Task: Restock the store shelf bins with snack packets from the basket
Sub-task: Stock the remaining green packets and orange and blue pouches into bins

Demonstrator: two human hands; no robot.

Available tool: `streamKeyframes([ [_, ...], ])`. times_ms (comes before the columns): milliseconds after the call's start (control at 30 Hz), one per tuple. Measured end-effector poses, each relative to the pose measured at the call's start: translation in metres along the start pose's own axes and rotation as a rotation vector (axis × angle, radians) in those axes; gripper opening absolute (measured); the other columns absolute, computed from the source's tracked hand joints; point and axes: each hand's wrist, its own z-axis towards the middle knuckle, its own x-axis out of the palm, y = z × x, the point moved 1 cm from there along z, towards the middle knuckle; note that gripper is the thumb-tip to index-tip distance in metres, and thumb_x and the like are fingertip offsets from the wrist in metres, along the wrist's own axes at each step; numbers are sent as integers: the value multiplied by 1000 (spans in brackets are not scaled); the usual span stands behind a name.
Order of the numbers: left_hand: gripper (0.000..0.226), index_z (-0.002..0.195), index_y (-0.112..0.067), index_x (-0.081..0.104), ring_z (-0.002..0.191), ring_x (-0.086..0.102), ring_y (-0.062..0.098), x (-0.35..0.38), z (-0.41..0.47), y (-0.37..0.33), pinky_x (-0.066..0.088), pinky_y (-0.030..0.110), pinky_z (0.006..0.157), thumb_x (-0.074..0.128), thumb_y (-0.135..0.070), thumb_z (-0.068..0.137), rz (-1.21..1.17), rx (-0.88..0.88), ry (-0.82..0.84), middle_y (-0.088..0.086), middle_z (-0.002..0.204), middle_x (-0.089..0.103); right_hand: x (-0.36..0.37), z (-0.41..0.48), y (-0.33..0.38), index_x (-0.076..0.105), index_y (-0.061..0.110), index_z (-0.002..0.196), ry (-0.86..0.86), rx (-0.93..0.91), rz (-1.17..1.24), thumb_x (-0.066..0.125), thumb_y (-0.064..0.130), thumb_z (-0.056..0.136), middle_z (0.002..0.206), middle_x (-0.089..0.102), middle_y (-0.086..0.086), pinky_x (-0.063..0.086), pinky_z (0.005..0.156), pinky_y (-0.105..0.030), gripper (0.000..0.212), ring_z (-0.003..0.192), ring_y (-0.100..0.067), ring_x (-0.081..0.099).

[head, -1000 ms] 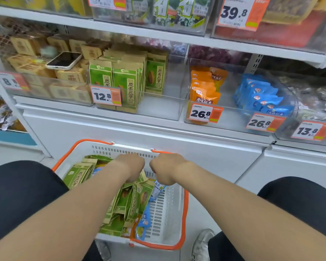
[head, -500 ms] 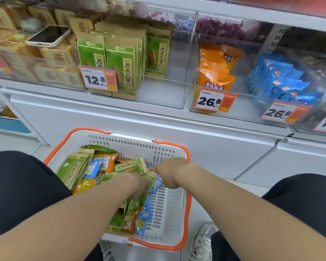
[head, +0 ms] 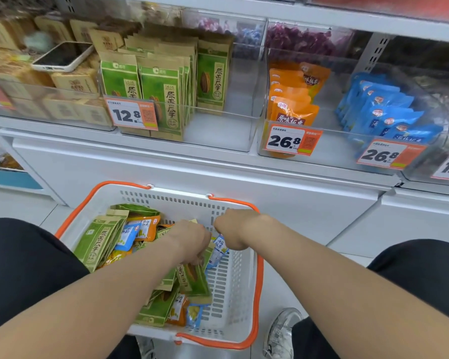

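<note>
A white basket with orange handles sits on the floor between my knees, holding several green, orange and blue snack packets. My left hand reaches down into the pile, its fingers curled around a green packet. My right hand hovers as a fist at the basket's far right side, just above a blue packet; its fingers are hidden. On the shelf above, clear bins hold upright green packets, orange packets and blue packets.
A phone lies on brown boxes in the left bin. The green bin's right half has bare floor. Orange price tags hang on the bin fronts. A white cabinet stands below the shelf. My shoe is beside the basket.
Both hands left the basket's far rim and dropped inside. The left hand dug into the green packets; the right moved little. My view tilted downward and closer.
</note>
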Motion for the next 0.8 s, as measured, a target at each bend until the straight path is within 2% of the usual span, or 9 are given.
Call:
streamKeyframes([
  [133,15,99,-29,80,101,67,21,-21,-3,23,50,32,75,81,-38,87,-353,-82,-155,-8,103,67,-12,-9,-6,49,14,87,-33,60,49,49,4,98,85,50,-3,42,59,-32,15,70,-20,50],
  [200,5,87,-36,80,93,63,17,-33,-7,38,48,32,75,84,-39,86,-525,-83,-214,-17,92,59,-20,-14,-14,61,11,110,-76,74,121,50,8,99,104,61,-8,50,71,-35,16,85,-24,60],
  [300,12,77,-37,78,68,51,5,-51,-17,55,44,28,68,85,-36,86,-819,-122,-348,-19,70,56,-31,-21,-28,57,13,136,-174,130,258,53,26,101,129,62,-11,55,94,-43,37,113,-31,62],
  [367,10,78,-29,80,61,49,3,-61,-23,62,40,22,61,86,-31,86,-1027,-166,-461,-18,57,57,-43,-27,-37,67,15,125,-271,152,353,56,37,101,122,68,-8,55,90,-40,34,108,-29,64],
  [467,10,78,-24,82,70,53,16,-70,-31,69,41,26,66,86,-28,86,-1251,-171,-533,-4,71,63,-64,-40,-47,80,19,106,-454,167,503,70,38,95,101,75,-2,54,70,-31,24,91,-19,68],
  [600,15,90,-24,78,85,62,17,-93,-49,66,46,32,75,87,-35,85,-1231,3,-531,-3,95,72,-84,-55,-48,82,25,87,-622,179,464,81,40,84,81,74,4,62,74,-41,15,80,-16,69],
  [633,18,92,-24,77,87,64,14,-101,-54,62,47,31,74,88,-36,84,-1199,63,-519,-7,93,73,-90,-60,-46,82,27,86,-665,166,429,81,41,84,80,73,5,61,73,-42,14,80,-17,68],
  [733,16,92,-24,72,61,57,9,-126,-65,54,46,31,59,82,-36,90,-1041,158,-558,-11,68,63,-112,-78,-37,81,32,90,-806,144,315,78,43,86,83,74,5,59,72,-41,13,86,-22,67],
  [800,9,97,-24,73,62,63,11,-141,-73,58,52,33,56,78,-31,94,-1047,139,-650,-8,71,68,-126,-88,-36,80,32,87,-955,140,337,77,48,85,81,72,8,58,72,-40,16,85,-20,66],
])
